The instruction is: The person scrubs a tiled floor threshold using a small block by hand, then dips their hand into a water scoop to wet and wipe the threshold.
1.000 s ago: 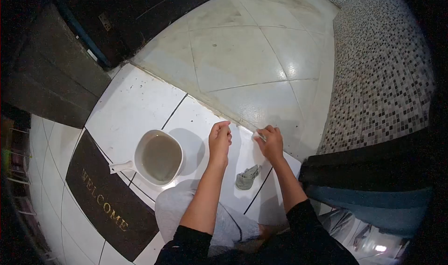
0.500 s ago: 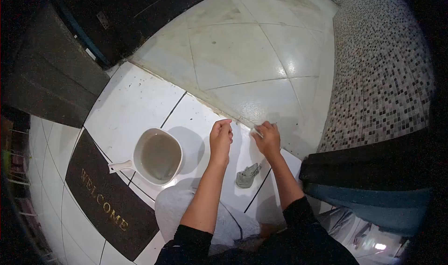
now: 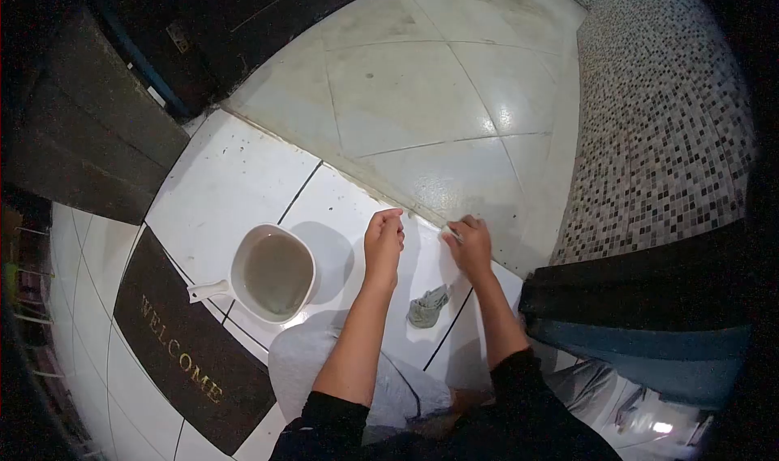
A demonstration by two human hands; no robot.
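My left hand (image 3: 385,238) is closed above the white tiles beside the raised tile edge; whether anything is inside it is hidden. My right hand (image 3: 469,243) pinches a small pale object (image 3: 453,234) at the tile edge (image 3: 422,220). That object is too small and blurred to name. Between my forearms a crumpled grey-green cloth (image 3: 428,307) lies on the white tiles. Left of my left hand stands a white dipper (image 3: 312,278) with a handle, holding cloudy greyish water (image 3: 278,273).
A dark WELCOME mat (image 3: 191,343) lies at the lower left. Beyond the edge spreads a stained tile floor (image 3: 406,88). At the right rises a mosaic-patterned wall (image 3: 657,136), with a dark and blue object (image 3: 641,347) below it. Dark furniture or a door stands at the upper left.
My right hand has shifted slightly back and forth along the tile edge, still pinching the pale object. My left hand has stayed nearly still, and the view has moved very little.
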